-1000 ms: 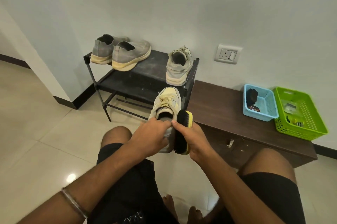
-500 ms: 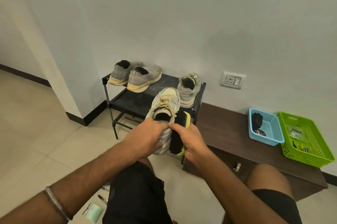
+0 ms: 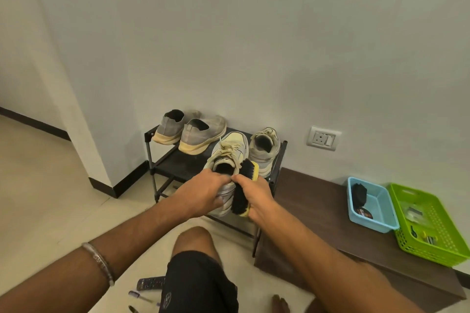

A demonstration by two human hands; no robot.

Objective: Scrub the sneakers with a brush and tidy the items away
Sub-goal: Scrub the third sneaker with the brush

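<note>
My left hand [image 3: 203,193] grips a cream lace-up sneaker [image 3: 230,152] by its heel, toe pointing away, held up in front of the black shoe rack [image 3: 173,160]. My right hand [image 3: 256,197] holds a yellow-backed brush [image 3: 245,185] with black bristles pressed against the sneaker's right side. The matching cream sneaker [image 3: 264,151] stands on the rack's right end. A pair of grey slip-on sneakers [image 3: 189,130] sits on the rack's left end.
A dark wooden bench [image 3: 318,211] runs right of the rack, carrying a blue tray [image 3: 381,221] with dark items and a green basket [image 3: 442,233]. A wall socket [image 3: 323,138] is above. A remote [image 3: 150,283] and pens lie on the tiled floor near my knee.
The view has tilted up and back, showing more wall. Both hands with sneaker and brush have risen toward the rack; the brush stays against the sneaker's side.
</note>
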